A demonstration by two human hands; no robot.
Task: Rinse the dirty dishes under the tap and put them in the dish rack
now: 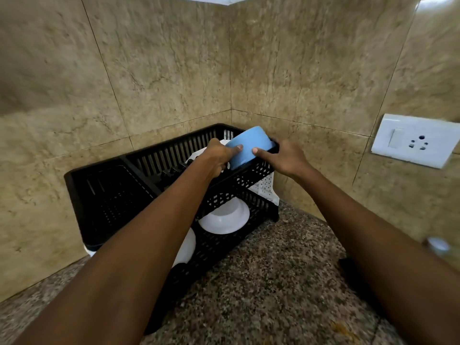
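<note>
A light blue bowl (249,146) is tilted on its side in the right end of the upper tier of a black two-tier dish rack (104,195) that stands in the wall corner. My left hand (220,155) grips the bowl from the left, thumb on its outer wall. My right hand (283,156) holds its right side, thumb on the wall and fingers behind. White plates (196,155) stand in the upper tier behind my left hand. A white bowl (224,217) lies upside down on the lower tier, and another white dish (188,245) shows beside my left forearm.
The rack sits on a speckled granite counter (273,282), with a white dotted cloth (266,188) under its right end. A white wall socket with a switch (415,140) is on the right wall. A blurred white-capped object (438,245) and a dark object (348,267) lie at the right edge.
</note>
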